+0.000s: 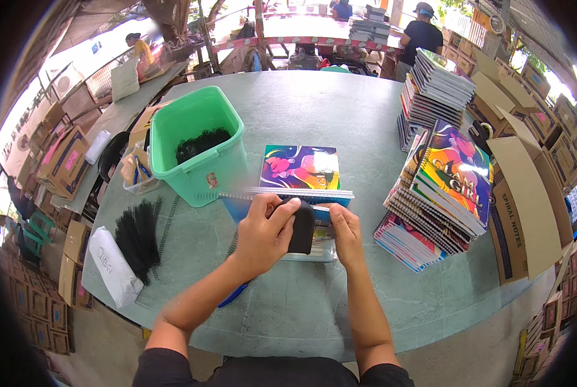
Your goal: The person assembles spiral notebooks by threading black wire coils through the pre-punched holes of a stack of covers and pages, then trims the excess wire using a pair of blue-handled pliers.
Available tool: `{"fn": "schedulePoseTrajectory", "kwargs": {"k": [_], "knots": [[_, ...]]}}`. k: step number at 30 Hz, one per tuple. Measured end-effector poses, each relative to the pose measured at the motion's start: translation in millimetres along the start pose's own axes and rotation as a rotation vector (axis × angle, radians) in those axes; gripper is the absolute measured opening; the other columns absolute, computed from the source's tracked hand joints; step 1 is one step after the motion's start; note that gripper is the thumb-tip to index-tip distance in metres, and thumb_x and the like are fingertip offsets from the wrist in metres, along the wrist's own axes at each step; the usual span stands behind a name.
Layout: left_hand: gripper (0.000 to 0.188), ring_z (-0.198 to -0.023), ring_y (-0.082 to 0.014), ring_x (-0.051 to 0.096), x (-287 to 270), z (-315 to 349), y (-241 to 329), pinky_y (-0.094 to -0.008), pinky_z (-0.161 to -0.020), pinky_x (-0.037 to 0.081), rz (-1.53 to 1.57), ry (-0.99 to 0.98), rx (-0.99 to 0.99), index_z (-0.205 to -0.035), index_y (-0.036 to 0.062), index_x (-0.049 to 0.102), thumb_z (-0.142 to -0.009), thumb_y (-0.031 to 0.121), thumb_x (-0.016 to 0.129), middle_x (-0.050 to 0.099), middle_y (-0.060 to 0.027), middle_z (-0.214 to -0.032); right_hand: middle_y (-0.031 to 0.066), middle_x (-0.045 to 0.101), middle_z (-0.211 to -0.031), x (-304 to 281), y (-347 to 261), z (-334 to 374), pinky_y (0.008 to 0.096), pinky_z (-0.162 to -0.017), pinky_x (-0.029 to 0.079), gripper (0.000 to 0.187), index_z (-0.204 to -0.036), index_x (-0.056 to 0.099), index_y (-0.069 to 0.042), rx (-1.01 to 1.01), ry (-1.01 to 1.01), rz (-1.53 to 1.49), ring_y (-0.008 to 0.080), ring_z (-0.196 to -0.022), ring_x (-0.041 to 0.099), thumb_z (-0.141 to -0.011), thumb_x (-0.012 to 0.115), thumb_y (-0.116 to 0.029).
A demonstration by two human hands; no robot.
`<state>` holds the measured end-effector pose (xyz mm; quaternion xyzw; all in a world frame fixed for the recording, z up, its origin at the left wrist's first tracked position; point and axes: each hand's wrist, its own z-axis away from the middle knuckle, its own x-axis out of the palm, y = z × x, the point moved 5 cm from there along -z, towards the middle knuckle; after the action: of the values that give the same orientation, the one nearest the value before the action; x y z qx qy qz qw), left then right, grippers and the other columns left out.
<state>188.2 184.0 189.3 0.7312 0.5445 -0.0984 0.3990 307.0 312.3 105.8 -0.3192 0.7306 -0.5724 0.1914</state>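
In front of me a notebook is held with its bound edge running left to right. A wire-like coil, blurred, sticks out past its left end. My left hand is closed around a black, round-topped object just below that edge; its exact kind is unclear. My right hand pinches the right end of the notebook, thumb on top. Behind them lies a colourful notebook cover on the table. What lies beneath my hands is partly hidden.
A green bin holding black coils stands at left, beside a small clear tub. Loose black coils and a white wrapped bundle lie nearer. Notebook stacks and open cardboard boxes occupy the right. Other people work farther off.
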Motion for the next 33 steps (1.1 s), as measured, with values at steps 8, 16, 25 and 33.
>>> {"fn": "schedulePoseTrajectory", "kwargs": {"k": [8, 16, 25, 33], "knots": [[0.023, -0.08, -0.0301, 0.06, 23.3, 1.9, 11.1, -0.0399, -0.067, 0.05, 0.014, -0.245, 0.09, -0.096, 0.0115, 0.067, -0.074, 0.004, 0.064, 0.056, -0.0106, -0.089, 0.0031, 0.065, -0.091, -1.8, 6.1, -0.7, 0.0213, -0.074, 0.042, 0.043, -0.102, 0.065, 0.003, -0.005, 0.007, -0.059, 0.008, -0.083, 0.056, -0.099, 0.044, -0.034], [0.025, -0.089, -0.0315, 0.058, 82.5, 73.5, -2.0, -0.0404, -0.08, 0.048, -0.075, -0.657, -0.009, -0.103, 0.0097, 0.065, -0.079, 0.014, 0.067, 0.056, -0.0129, -0.095, 0.0032, 0.066, -0.092, 5.4, -1.8, -1.5, 0.0213, -0.079, 0.044, 0.04, -0.103, 0.064, 0.004, -0.047, -0.121, 0.006, 0.0077, -0.087, 0.056, -0.099, 0.048, -0.032], [0.026, -0.092, -0.0271, 0.056, 29.7, -0.3, 16.9, -0.0394, -0.077, 0.043, -0.269, -0.088, 0.308, -0.098, 0.0051, 0.064, -0.076, 0.019, 0.07, 0.059, -0.011, -0.093, 0.0026, 0.069, -0.09, 7.1, -12.4, -0.8, 0.0267, -0.077, 0.05, 0.023, -0.107, 0.063, 0.0, -0.023, 0.008, -0.092, 0.0124, -0.082, 0.063, -0.084, 0.062, -0.001], [0.021, -0.09, -0.0317, 0.056, 55.5, -18.0, 25.3, -0.0398, -0.079, 0.045, -0.037, -0.261, 0.243, -0.094, 0.0007, 0.063, -0.076, 0.011, 0.067, 0.061, -0.0142, -0.089, -0.0007, 0.064, -0.078, -13.8, 18.1, 0.8, 0.0215, -0.059, 0.043, 0.011, -0.094, 0.066, 0.003, 0.022, -0.033, 0.282, 0.003, -0.068, 0.052, -0.087, 0.06, -0.004]]}}
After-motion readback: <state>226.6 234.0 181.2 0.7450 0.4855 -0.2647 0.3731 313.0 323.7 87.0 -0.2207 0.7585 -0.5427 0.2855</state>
